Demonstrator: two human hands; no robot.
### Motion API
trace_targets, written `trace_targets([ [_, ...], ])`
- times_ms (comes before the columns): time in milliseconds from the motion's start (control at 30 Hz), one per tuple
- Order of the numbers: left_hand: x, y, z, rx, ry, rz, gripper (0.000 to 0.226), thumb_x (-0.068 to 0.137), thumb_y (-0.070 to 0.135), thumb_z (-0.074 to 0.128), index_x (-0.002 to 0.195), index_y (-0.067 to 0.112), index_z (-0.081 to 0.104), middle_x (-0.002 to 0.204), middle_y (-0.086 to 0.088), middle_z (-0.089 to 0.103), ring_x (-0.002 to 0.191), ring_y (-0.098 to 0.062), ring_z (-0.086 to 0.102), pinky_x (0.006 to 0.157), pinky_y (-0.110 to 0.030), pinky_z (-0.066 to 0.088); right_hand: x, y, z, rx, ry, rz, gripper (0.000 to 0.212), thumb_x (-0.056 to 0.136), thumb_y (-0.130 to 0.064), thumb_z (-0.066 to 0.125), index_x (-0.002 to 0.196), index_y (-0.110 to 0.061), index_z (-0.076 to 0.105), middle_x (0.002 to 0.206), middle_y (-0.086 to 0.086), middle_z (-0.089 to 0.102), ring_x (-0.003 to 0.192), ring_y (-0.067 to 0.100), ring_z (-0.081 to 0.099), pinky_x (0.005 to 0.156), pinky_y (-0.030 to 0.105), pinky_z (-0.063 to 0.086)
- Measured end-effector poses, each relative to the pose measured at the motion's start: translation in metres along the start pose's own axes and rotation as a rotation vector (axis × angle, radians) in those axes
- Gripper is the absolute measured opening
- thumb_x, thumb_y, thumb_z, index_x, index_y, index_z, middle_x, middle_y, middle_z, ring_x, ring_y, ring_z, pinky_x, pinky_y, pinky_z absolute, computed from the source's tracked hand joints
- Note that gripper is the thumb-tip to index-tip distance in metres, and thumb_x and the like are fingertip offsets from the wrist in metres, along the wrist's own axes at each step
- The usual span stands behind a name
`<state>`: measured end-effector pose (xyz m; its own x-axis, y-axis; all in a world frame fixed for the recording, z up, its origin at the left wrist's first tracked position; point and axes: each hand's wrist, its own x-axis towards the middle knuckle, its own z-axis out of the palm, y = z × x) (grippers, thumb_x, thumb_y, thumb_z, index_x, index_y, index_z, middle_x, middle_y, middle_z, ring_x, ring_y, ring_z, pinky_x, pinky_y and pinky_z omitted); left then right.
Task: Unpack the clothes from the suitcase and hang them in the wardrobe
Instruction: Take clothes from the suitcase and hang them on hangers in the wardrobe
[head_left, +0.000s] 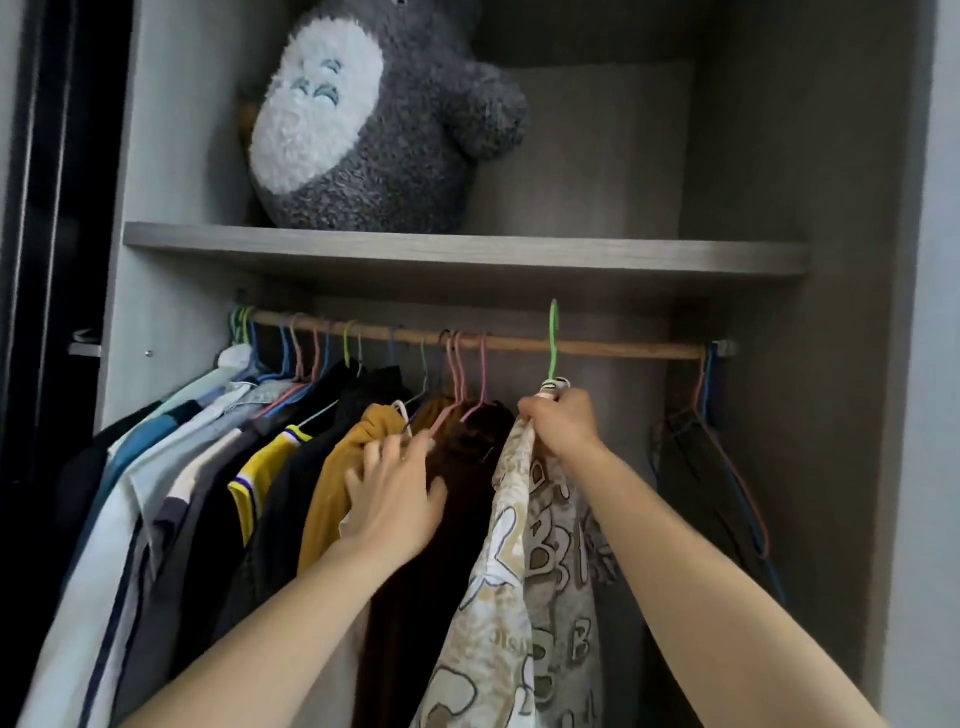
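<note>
The cream letter-printed shirt (514, 571) on its green wire hanger (553, 338) hangs from the gripping right hand (563, 423), hook at the wooden rail (623, 349) (seated or not, unclear). Left hand (395, 488), fingers spread, presses brown clothes (415, 623) aside; letting go early could drop it.

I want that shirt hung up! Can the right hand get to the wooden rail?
Probably yes. The right hand grips the green hanger of the patterned shirt, whose hook is up at the rail; that stretch of rail is bare, and the left hand presses the hung clothes aside.
</note>
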<state>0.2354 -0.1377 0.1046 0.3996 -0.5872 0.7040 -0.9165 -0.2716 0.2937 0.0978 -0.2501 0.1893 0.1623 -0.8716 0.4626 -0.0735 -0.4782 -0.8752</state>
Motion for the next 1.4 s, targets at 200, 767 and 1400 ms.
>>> trace_targets([
  [200, 0.025, -0.023, 0.024, 0.026, -0.082, 0.059, 0.048, 0.100, 0.038, 0.040, 0.147, 0.028, 0.035, 0.143, 0.003, 0.042, 0.131, -0.024, 0.028, 0.104, -0.041, 0.037, 0.064, 0.012, 0.018, -0.057, -0.022, 0.025, 0.019, 0.072, -0.016, 0.069, 0.088, -0.009, 0.061, 0.078, 0.005, 0.063, 0.073, 0.024, 0.061, 0.063, 0.031, 0.048],
  [767, -0.008, -0.034, 0.038, -0.028, -0.072, 0.146, 0.057, 0.102, 0.038, 0.034, 0.154, 0.024, 0.017, 0.158, 0.007, 0.023, 0.146, -0.012, 0.009, 0.116, -0.027, 0.018, 0.069, 0.055, 0.066, -0.427, -0.126, -0.059, 0.033, 0.082, -0.038, 0.067, 0.096, -0.008, 0.067, 0.101, 0.014, 0.069, 0.097, 0.034, 0.065, 0.078, 0.036, 0.050],
  [1400, -0.350, -0.218, -0.055, 0.200, -0.267, -0.716, 0.054, 0.089, 0.014, 0.049, 0.140, -0.002, 0.041, 0.146, -0.025, 0.037, 0.132, -0.041, 0.035, 0.109, -0.046, 0.030, -0.299, 0.110, 0.202, -0.442, -0.898, -0.575, 0.021, 0.091, -0.019, 0.055, 0.107, -0.006, 0.050, 0.112, 0.010, 0.048, 0.098, 0.029, 0.050, 0.075, 0.039, 0.044],
])
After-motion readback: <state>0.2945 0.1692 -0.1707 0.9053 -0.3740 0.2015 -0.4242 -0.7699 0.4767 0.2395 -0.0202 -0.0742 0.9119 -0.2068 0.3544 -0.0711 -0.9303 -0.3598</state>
